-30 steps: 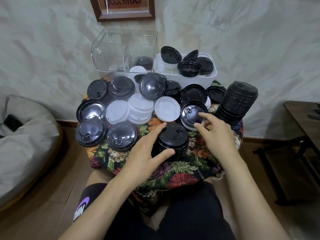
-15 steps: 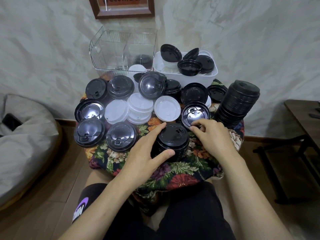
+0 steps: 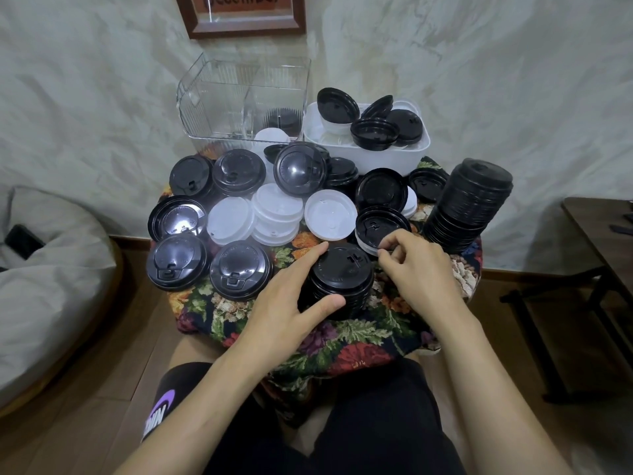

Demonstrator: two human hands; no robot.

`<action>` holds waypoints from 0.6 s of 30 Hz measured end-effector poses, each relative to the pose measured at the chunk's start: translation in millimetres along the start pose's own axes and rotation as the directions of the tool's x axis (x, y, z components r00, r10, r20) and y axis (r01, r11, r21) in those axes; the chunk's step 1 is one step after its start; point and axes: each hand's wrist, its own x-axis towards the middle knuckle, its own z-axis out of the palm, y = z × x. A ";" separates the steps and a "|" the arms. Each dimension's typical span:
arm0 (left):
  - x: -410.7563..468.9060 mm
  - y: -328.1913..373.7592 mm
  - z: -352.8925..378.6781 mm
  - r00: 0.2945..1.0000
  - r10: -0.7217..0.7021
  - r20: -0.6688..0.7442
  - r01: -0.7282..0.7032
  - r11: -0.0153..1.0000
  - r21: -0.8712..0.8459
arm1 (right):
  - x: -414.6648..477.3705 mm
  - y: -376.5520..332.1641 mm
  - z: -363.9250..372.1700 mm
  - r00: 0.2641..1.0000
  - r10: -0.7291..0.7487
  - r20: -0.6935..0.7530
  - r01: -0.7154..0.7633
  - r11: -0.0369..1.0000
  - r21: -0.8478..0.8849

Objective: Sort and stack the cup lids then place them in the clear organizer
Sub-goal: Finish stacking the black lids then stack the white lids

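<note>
Black plastic lids form the short stack that the left hand grips, thumb at its near side, forefinger along its far rim. Just beyond and right of that stack, the right hand pinches the near rim of a single black lid. Further right stands a tall black stack; loose black and white lids cover the desk behind. Farthest behind, the clear organizer holds few lids. Judgement: sorting partly done, placement barely begun.
</note>
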 end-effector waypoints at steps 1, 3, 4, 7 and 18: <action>0.1 0.4 -0.1 1.000 -0.001 0.001 0.001 1.000 -0.002 | -1.1 -0.3 -0.2 1.000 -0.008 -0.016 0.009 1.000 0.006; 0.1 0.7 -0.1 1.000 0.000 0.003 0.000 1.000 -0.006 | -2.9 -0.6 -0.2 0.999 -0.020 -0.042 0.021 0.999 0.026; -0.1 0.6 -0.1 1.000 0.002 0.004 -0.002 1.000 -0.007 | -3.6 -0.8 -0.2 0.998 -0.028 -0.050 0.030 0.999 0.026; -0.4 0.9 -0.2 1.000 0.002 0.001 -0.002 1.000 -0.004 | -5.2 -1.4 0.9 0.998 -0.045 -0.051 0.046 0.999 0.025; 0.2 0.0 0.5 1.000 0.000 0.003 0.000 1.000 0.001 | -3.9 2.5 1.8 0.999 0.037 0.026 -0.043 0.950 0.310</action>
